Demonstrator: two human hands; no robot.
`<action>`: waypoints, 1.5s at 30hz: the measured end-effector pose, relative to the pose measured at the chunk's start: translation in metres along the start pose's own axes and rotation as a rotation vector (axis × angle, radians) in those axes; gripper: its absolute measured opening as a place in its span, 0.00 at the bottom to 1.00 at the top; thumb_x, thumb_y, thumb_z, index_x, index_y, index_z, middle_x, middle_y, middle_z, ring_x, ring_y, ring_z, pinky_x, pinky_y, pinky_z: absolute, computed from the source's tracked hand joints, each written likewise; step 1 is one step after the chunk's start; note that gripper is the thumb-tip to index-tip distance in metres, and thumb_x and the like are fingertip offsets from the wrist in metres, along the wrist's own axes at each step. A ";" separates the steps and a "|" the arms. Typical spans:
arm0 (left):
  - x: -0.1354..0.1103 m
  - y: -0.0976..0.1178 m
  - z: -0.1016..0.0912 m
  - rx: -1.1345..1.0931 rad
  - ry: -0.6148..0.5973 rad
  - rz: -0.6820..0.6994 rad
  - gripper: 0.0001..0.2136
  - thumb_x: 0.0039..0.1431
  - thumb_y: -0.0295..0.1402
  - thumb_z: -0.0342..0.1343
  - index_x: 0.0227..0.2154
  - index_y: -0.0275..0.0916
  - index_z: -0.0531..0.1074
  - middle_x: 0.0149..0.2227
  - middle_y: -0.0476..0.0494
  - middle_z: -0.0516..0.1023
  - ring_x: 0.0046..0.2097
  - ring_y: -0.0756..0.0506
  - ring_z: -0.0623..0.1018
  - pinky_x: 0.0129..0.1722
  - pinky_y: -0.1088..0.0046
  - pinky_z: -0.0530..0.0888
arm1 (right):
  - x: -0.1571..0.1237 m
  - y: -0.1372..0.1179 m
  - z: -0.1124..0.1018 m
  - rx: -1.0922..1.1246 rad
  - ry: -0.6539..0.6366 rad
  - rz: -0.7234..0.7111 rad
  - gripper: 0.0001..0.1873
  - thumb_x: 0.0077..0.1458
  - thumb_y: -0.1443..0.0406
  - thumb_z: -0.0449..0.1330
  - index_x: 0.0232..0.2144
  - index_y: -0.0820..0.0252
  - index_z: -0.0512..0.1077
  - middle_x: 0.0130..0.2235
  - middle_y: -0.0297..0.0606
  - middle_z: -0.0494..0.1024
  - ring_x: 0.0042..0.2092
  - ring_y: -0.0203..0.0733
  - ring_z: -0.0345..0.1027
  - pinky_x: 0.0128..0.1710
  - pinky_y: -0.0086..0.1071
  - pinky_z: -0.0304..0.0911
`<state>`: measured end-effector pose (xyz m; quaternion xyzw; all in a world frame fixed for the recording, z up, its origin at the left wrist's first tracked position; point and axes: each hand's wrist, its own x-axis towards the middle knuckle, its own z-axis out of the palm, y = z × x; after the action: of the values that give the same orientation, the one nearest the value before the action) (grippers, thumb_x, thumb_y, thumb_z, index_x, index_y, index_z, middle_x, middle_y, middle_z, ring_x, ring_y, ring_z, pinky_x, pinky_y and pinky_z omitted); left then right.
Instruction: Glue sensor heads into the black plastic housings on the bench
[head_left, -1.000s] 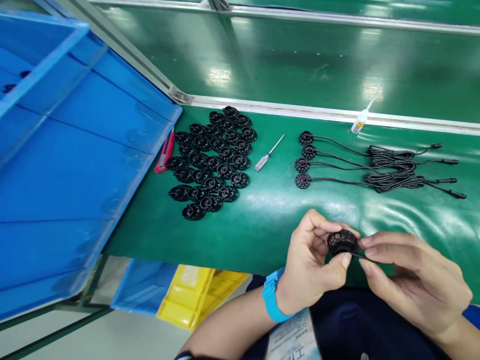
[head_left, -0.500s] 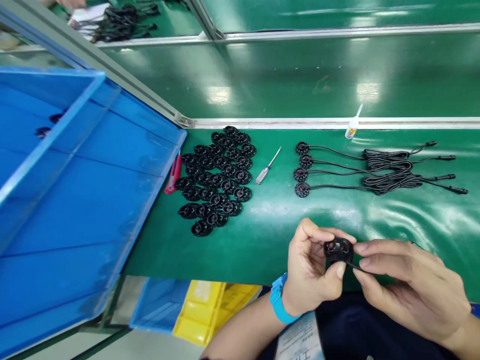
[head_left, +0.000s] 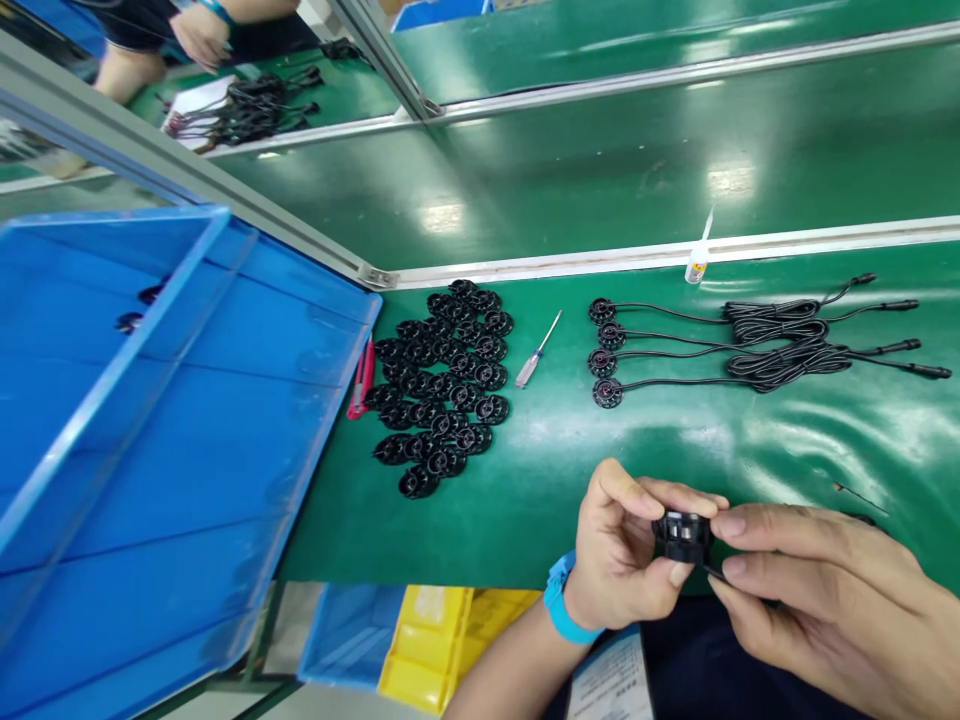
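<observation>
Near the bench's front edge, my left hand (head_left: 626, 545) pinches a round black plastic housing (head_left: 682, 537) between thumb and fingers. A blue band circles that wrist. My right hand (head_left: 817, 570) is closed at the housing's right side, its fingertips on a thin black cable (head_left: 716, 573) that comes out of the part. What lies deeper inside my right hand is hidden. Beyond my hands, several black coiled cables (head_left: 784, 340) lie in a row, each with a round black disc (head_left: 607, 392) at its left end.
Left of centre lies a cluster of round black parts (head_left: 442, 385), with a screwdriver (head_left: 536, 355) beside it and red-handled cutters (head_left: 361, 382) behind. A large blue bin (head_left: 187, 450) stands left. A small white bottle (head_left: 697, 262) is at the rear rail. Another person's hand (head_left: 201, 35) shows across the divider.
The view has tilted and shifted, showing more of the far bench and the other person's arm. The housing has turned slightly in my left hand; both hands keep their hold.
</observation>
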<state>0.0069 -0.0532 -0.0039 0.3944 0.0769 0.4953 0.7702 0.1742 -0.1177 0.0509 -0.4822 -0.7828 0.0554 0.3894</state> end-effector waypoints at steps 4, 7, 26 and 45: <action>-0.001 -0.001 -0.003 0.040 0.011 -0.005 0.14 0.61 0.26 0.64 0.43 0.46 0.66 0.48 0.53 0.86 0.53 0.47 0.83 0.55 0.69 0.79 | -0.002 0.001 0.001 -0.008 -0.004 -0.007 0.09 0.55 0.70 0.69 0.40 0.59 0.78 0.44 0.32 0.84 0.47 0.28 0.79 0.65 0.16 0.60; -0.003 -0.001 -0.004 0.096 0.031 -0.012 0.15 0.60 0.28 0.66 0.40 0.46 0.64 0.46 0.52 0.86 0.51 0.43 0.85 0.52 0.65 0.81 | -0.003 0.002 0.001 -0.020 -0.016 -0.014 0.10 0.55 0.69 0.69 0.41 0.59 0.79 0.45 0.32 0.84 0.48 0.29 0.79 0.66 0.17 0.59; -0.003 0.000 -0.007 0.107 -0.049 0.061 0.15 0.59 0.25 0.64 0.44 0.45 0.66 0.47 0.49 0.86 0.52 0.44 0.84 0.51 0.67 0.80 | 0.008 -0.005 0.000 0.046 0.098 0.047 0.03 0.60 0.70 0.65 0.35 0.58 0.79 0.38 0.30 0.84 0.39 0.28 0.81 0.55 0.13 0.69; -0.006 -0.003 -0.010 0.343 -0.004 0.028 0.22 0.54 0.39 0.70 0.35 0.45 0.58 0.37 0.51 0.85 0.44 0.42 0.86 0.41 0.66 0.82 | 0.011 0.003 0.000 -0.012 0.101 -0.041 0.03 0.60 0.69 0.65 0.34 0.58 0.78 0.35 0.31 0.84 0.36 0.30 0.81 0.53 0.15 0.72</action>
<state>0.0007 -0.0534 -0.0145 0.5218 0.1533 0.4848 0.6849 0.1735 -0.1072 0.0560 -0.4704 -0.7722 0.0183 0.4267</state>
